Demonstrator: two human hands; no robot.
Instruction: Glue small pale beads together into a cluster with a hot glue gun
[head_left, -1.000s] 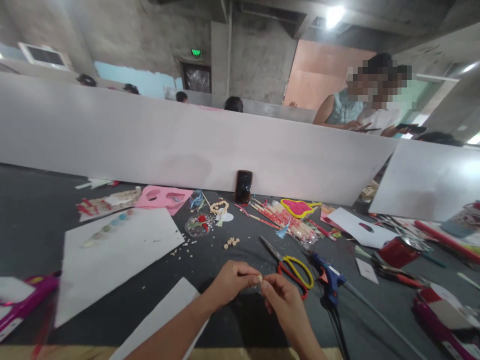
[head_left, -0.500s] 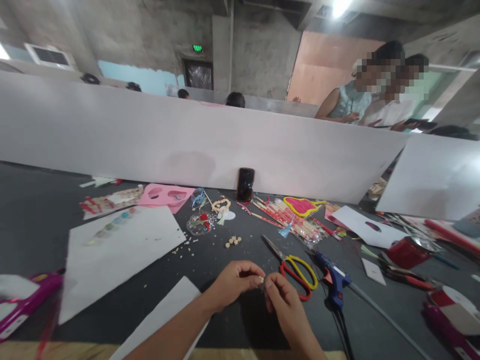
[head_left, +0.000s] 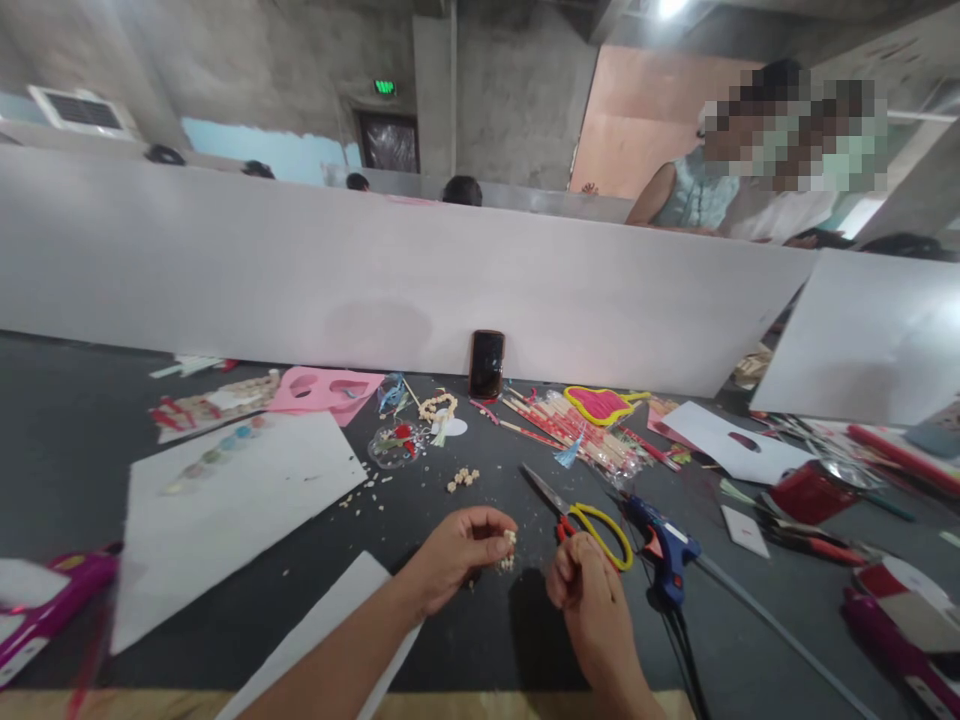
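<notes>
My left hand (head_left: pixel 459 560) is pinched shut at the fingertips on a small clump of pale beads (head_left: pixel 508 551), with crumbs lying just below it on the dark tabletop (head_left: pixel 420 520). My right hand (head_left: pixel 592 600) is curled shut with its fingers closed, and nothing shows in it. Just beyond it lie yellow-and-red-handled scissors (head_left: pixel 596 535), and a blue hot glue gun (head_left: pixel 664 548) lies to its right. A white paper sheet (head_left: pixel 322 625) lies under my left forearm.
Scattered on the dark table are a large white card (head_left: pixel 225 520), pink foam (head_left: pixel 326 393), a bead strand (head_left: pixel 439 405), a bead cluster (head_left: pixel 463 480), and a propped phone (head_left: pixel 487 364). A white partition (head_left: pixel 375 270) closes the far side, with people beyond it.
My hands have come apart. The left hand has drawn back slightly with the pale beads, and the right has moved away to the right and curled shut.
</notes>
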